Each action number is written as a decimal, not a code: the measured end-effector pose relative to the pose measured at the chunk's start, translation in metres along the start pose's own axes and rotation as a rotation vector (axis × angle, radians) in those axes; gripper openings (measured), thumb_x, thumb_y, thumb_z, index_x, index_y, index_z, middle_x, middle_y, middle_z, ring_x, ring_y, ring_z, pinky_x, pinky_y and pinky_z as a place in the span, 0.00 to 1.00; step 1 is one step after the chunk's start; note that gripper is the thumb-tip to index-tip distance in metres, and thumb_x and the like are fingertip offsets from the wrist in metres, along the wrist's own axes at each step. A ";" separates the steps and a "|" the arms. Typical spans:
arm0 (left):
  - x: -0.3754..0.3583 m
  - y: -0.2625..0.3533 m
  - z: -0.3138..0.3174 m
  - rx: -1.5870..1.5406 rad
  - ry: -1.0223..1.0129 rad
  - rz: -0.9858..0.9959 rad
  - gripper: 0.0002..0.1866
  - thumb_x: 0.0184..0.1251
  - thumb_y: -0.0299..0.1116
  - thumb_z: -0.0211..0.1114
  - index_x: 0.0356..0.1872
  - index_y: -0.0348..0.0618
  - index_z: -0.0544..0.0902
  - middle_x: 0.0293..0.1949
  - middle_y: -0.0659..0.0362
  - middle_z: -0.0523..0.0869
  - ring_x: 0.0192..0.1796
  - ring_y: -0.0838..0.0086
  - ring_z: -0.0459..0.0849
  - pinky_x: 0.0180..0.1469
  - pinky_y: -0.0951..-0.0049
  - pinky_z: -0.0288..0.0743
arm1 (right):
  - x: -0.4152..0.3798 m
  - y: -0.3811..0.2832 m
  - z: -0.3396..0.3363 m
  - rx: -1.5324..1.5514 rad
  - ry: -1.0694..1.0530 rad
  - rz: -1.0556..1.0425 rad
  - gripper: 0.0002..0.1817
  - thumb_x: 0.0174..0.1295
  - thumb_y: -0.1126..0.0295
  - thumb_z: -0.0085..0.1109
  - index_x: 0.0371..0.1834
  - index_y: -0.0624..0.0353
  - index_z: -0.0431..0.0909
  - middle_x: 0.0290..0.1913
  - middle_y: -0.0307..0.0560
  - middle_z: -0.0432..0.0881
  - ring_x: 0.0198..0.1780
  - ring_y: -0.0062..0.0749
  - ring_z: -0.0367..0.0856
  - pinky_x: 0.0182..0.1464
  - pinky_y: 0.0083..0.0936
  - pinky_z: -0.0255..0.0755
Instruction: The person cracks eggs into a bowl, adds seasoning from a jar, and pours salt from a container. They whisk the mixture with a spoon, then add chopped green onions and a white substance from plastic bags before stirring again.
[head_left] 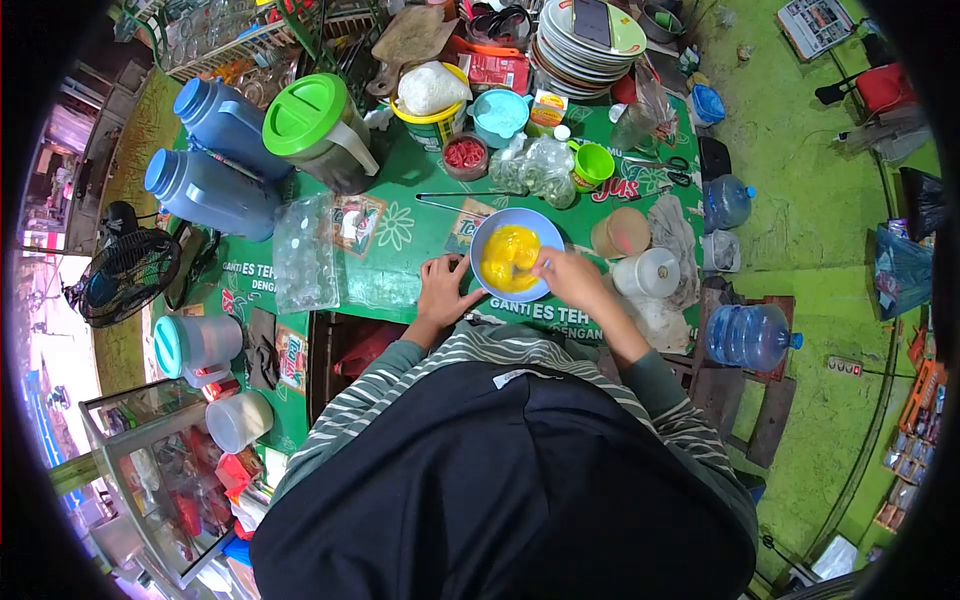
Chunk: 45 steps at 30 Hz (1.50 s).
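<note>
A light blue bowl with yellow beaten egg in it stands on the green printed table cover, close to the person's body. My left hand is at the bowl's left side, fingers apart, thumb near the rim, holding nothing. Over the bowl's right rim reaches my right hand, its fingers pinched together. Whatever they hold is too small to make out; the fingertips are at the egg. A thin dark stick lies behind the bowl.
Right of the bowl stand lidded jars and a cloth. Behind it are a green cup, plastic bags and stacked plates. At the left are a green-lidded pitcher, blue jugs and clear plastic.
</note>
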<state>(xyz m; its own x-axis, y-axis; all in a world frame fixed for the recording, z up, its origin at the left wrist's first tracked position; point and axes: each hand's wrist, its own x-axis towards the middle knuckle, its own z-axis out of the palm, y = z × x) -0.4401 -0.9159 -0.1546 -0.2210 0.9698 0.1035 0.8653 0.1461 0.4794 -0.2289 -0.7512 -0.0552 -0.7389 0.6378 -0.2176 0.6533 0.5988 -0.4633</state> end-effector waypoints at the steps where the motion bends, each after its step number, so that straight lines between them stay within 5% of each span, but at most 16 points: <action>1: 0.001 -0.001 0.001 -0.002 -0.001 0.001 0.40 0.59 0.60 0.67 0.68 0.48 0.73 0.55 0.52 0.77 0.61 0.56 0.71 0.68 0.51 0.55 | 0.001 -0.003 -0.006 0.023 0.068 0.071 0.07 0.65 0.66 0.58 0.42 0.53 0.77 0.31 0.57 0.85 0.36 0.55 0.86 0.37 0.52 0.76; 3: 0.000 0.000 0.001 -0.016 0.010 0.001 0.40 0.59 0.60 0.67 0.68 0.47 0.73 0.55 0.51 0.77 0.60 0.57 0.71 0.68 0.51 0.55 | 0.001 -0.008 -0.006 -0.049 0.172 0.178 0.08 0.65 0.63 0.58 0.43 0.52 0.77 0.32 0.57 0.85 0.38 0.55 0.86 0.38 0.51 0.76; 5: 0.000 0.001 0.001 -0.011 0.013 0.002 0.40 0.59 0.60 0.67 0.68 0.48 0.73 0.55 0.51 0.77 0.60 0.57 0.71 0.68 0.51 0.55 | 0.002 -0.004 0.000 -0.213 -0.041 0.067 0.08 0.66 0.62 0.57 0.43 0.52 0.77 0.32 0.57 0.85 0.37 0.54 0.86 0.37 0.51 0.76; 7: -0.001 0.000 0.000 -0.005 0.016 0.007 0.40 0.59 0.60 0.67 0.68 0.48 0.73 0.55 0.51 0.77 0.60 0.57 0.71 0.68 0.51 0.56 | 0.000 -0.001 -0.009 -0.057 -0.107 -0.115 0.07 0.68 0.63 0.55 0.43 0.52 0.77 0.30 0.57 0.85 0.36 0.54 0.86 0.36 0.50 0.76; 11: 0.000 0.001 0.001 -0.019 0.016 0.006 0.40 0.59 0.60 0.67 0.68 0.47 0.73 0.55 0.51 0.77 0.60 0.57 0.72 0.68 0.52 0.56 | 0.009 -0.001 -0.013 -0.108 0.126 0.075 0.06 0.65 0.63 0.57 0.42 0.49 0.79 0.30 0.55 0.85 0.35 0.54 0.86 0.35 0.51 0.76; 17: 0.000 0.000 0.000 -0.001 0.030 0.017 0.40 0.59 0.60 0.66 0.68 0.47 0.73 0.55 0.51 0.77 0.60 0.57 0.72 0.68 0.51 0.56 | 0.009 0.004 -0.014 -0.078 -0.081 -0.123 0.07 0.67 0.64 0.55 0.43 0.50 0.79 0.30 0.55 0.85 0.33 0.53 0.86 0.33 0.49 0.76; 20: 0.000 0.001 0.001 -0.013 0.024 0.013 0.40 0.59 0.61 0.66 0.69 0.47 0.72 0.54 0.51 0.77 0.60 0.56 0.72 0.68 0.51 0.56 | 0.008 0.009 -0.002 -0.253 0.176 0.027 0.07 0.67 0.63 0.55 0.44 0.50 0.78 0.31 0.53 0.86 0.33 0.53 0.86 0.33 0.48 0.76; 23: -0.001 0.000 0.000 0.002 0.020 0.009 0.40 0.60 0.61 0.66 0.69 0.48 0.72 0.55 0.51 0.77 0.60 0.56 0.72 0.68 0.51 0.56 | 0.003 0.011 -0.007 -0.117 -0.059 -0.247 0.06 0.67 0.64 0.55 0.43 0.49 0.78 0.30 0.52 0.86 0.32 0.52 0.86 0.31 0.47 0.76; 26: 0.001 0.001 -0.001 -0.001 0.020 0.013 0.40 0.60 0.61 0.66 0.69 0.48 0.72 0.55 0.50 0.77 0.60 0.55 0.72 0.68 0.50 0.56 | 0.009 0.000 -0.016 -0.219 0.185 0.086 0.07 0.67 0.63 0.54 0.43 0.49 0.78 0.28 0.51 0.86 0.32 0.50 0.87 0.32 0.48 0.76; 30: 0.000 0.000 -0.001 -0.014 0.018 0.018 0.40 0.59 0.60 0.66 0.69 0.47 0.73 0.54 0.50 0.77 0.60 0.55 0.72 0.67 0.50 0.56 | 0.000 0.009 -0.007 -0.148 -0.061 -0.222 0.07 0.67 0.63 0.54 0.42 0.49 0.79 0.28 0.51 0.85 0.32 0.52 0.87 0.31 0.48 0.76; 34: 0.000 0.001 0.001 -0.020 0.023 0.015 0.40 0.58 0.60 0.66 0.68 0.47 0.73 0.54 0.50 0.77 0.59 0.55 0.72 0.67 0.50 0.56 | 0.010 -0.001 -0.012 -0.109 0.051 0.004 0.07 0.67 0.62 0.53 0.43 0.46 0.80 0.30 0.50 0.86 0.35 0.53 0.87 0.35 0.48 0.77; 36: 0.000 0.000 0.000 -0.030 0.033 0.026 0.40 0.58 0.59 0.67 0.67 0.46 0.73 0.54 0.50 0.77 0.59 0.55 0.72 0.67 0.51 0.56 | 0.013 -0.005 0.001 -0.339 0.056 0.069 0.08 0.66 0.62 0.53 0.43 0.46 0.80 0.31 0.48 0.86 0.37 0.52 0.87 0.37 0.48 0.76; 39: 0.000 0.002 -0.001 -0.003 0.028 0.016 0.40 0.57 0.59 0.67 0.67 0.46 0.74 0.54 0.51 0.77 0.59 0.56 0.72 0.67 0.51 0.56 | 0.009 -0.011 -0.021 -0.127 -0.145 -0.081 0.07 0.66 0.63 0.53 0.42 0.45 0.80 0.32 0.49 0.86 0.37 0.51 0.87 0.38 0.48 0.76; 43: -0.001 0.001 0.001 -0.014 0.046 0.026 0.40 0.57 0.59 0.67 0.67 0.46 0.73 0.54 0.51 0.77 0.59 0.56 0.72 0.67 0.51 0.57 | 0.016 0.002 -0.001 -0.262 0.057 0.099 0.07 0.66 0.61 0.56 0.43 0.45 0.79 0.33 0.50 0.86 0.38 0.51 0.87 0.39 0.50 0.76; 45: 0.000 0.000 0.001 -0.007 0.032 0.022 0.40 0.57 0.58 0.68 0.67 0.46 0.73 0.54 0.51 0.77 0.59 0.56 0.72 0.67 0.51 0.57 | 0.010 0.010 -0.004 -0.175 -0.050 -0.024 0.07 0.66 0.61 0.55 0.42 0.47 0.78 0.32 0.51 0.86 0.37 0.51 0.87 0.36 0.49 0.76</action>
<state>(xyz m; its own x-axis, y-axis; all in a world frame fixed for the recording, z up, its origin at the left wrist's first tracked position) -0.4397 -0.9161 -0.1554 -0.2159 0.9661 0.1416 0.8669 0.1229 0.4830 -0.2293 -0.7372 -0.0588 -0.7591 0.6000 -0.2525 0.6508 0.6914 -0.3137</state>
